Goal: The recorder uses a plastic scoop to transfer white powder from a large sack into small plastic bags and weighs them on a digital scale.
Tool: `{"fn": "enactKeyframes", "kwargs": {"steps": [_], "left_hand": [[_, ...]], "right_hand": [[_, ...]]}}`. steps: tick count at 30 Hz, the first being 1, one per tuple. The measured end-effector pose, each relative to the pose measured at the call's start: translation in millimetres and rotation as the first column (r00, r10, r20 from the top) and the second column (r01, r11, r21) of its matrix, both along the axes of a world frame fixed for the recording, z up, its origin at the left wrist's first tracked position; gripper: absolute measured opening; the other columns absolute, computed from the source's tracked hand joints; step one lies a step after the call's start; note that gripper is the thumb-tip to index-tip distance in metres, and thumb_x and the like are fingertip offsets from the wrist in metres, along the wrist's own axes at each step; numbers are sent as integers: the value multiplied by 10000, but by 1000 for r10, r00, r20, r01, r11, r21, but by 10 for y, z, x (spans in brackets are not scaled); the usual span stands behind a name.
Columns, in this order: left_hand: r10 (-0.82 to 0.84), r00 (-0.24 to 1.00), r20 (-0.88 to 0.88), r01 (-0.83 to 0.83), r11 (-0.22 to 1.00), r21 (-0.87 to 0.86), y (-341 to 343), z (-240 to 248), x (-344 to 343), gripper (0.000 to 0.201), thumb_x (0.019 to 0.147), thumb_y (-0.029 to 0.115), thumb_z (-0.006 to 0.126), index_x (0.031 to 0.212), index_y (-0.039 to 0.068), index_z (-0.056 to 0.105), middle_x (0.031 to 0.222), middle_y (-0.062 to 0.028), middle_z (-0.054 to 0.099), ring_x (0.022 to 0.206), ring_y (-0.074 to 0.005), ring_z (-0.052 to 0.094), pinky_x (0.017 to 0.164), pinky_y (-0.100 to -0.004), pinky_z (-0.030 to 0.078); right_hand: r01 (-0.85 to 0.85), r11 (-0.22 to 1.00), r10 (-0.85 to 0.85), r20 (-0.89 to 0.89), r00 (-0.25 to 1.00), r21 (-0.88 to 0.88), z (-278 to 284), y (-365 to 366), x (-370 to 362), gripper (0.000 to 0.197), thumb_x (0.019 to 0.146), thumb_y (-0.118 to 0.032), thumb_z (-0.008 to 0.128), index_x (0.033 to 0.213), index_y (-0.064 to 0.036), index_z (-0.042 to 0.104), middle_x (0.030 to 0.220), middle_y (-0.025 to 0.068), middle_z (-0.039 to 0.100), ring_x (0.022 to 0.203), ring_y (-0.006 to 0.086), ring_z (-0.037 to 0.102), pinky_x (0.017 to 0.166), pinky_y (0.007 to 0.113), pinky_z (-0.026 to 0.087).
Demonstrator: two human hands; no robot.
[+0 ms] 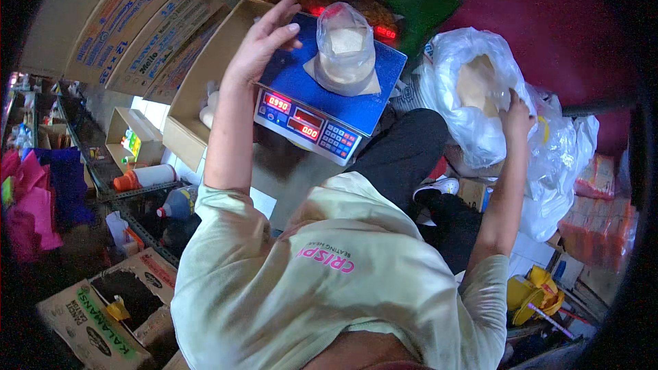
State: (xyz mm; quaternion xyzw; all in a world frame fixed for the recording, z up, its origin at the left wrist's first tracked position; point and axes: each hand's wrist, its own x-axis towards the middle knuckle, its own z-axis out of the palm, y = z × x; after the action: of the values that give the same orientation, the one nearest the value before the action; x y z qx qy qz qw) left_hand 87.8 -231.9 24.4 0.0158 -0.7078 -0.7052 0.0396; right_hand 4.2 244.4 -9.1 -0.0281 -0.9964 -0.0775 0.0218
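Note:
A clear plastic bag (345,62) partly filled with a pale beige, grainy or powdery substance stands upright on a piece of brown cardboard. Under both is the blue platform of a digital scale (291,85) with lit red displays. My left hand (267,38) is raised over the scale's left edge, fingers apart and holding nothing. At the right, a large white plastic sack (449,89) gapes around more beige contents. My right hand (517,115) is closed on the sack's right rim; its fingertips are partly hidden.
An open cardboard box (185,113) stands left of the scale. Beyond it are stacked cartons (130,24). An orange-capped white bottle (147,177) lies on the left. Crumpled clear plastic (555,164) and orange packs (596,229) sit at the right.

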Motion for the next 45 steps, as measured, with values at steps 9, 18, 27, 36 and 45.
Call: {"fn": "enactKeyframes", "kwargs": {"steps": [9,18,27,36,45], "left_hand": [[105,994,-18,-106,991,-79,54,197,-4,571,814,200,553,1318,41,336,1265,-88,450,871,-149,565,746,-258,426],[43,999,6,-42,982,-185,150,193,-167,549,815,242,561,1298,56,375,1167,-78,508,923,-142,547,770,-262,408],[28,999,15,-24,970,-241,288,293,-274,540,822,265,555,1289,46,395,1090,-89,555,957,-146,527,788,-264,395],[80,985,150,-3,890,-455,387,403,-530,592,824,399,542,1268,28,418,1146,-150,535,1039,-185,499,882,-288,374],[-119,984,129,174,580,-796,354,23,-908,293,759,300,573,868,39,652,829,-134,649,799,-260,616,736,-335,461]], "right_hand": [[96,994,-85,171,982,-56,-630,332,-197,555,689,-201,599,1221,-197,440,1106,85,547,1033,268,525,845,526,372],[127,992,-122,234,965,-5,-712,403,-242,478,719,-218,571,1186,-171,479,1136,89,530,1073,267,505,874,525,362],[158,987,-152,247,957,-3,-785,448,-233,468,727,-259,586,1174,-156,493,1130,94,535,1060,265,512,872,527,360],[-259,585,262,-123,957,-768,-70,-938,-83,487,736,-252,641,1180,-104,507,974,138,606,866,257,593,769,337,461],[-480,214,677,-225,701,-851,-118,-2423,507,237,780,-197,578,932,-16,565,652,164,566,598,278,573,561,345,436]]}}
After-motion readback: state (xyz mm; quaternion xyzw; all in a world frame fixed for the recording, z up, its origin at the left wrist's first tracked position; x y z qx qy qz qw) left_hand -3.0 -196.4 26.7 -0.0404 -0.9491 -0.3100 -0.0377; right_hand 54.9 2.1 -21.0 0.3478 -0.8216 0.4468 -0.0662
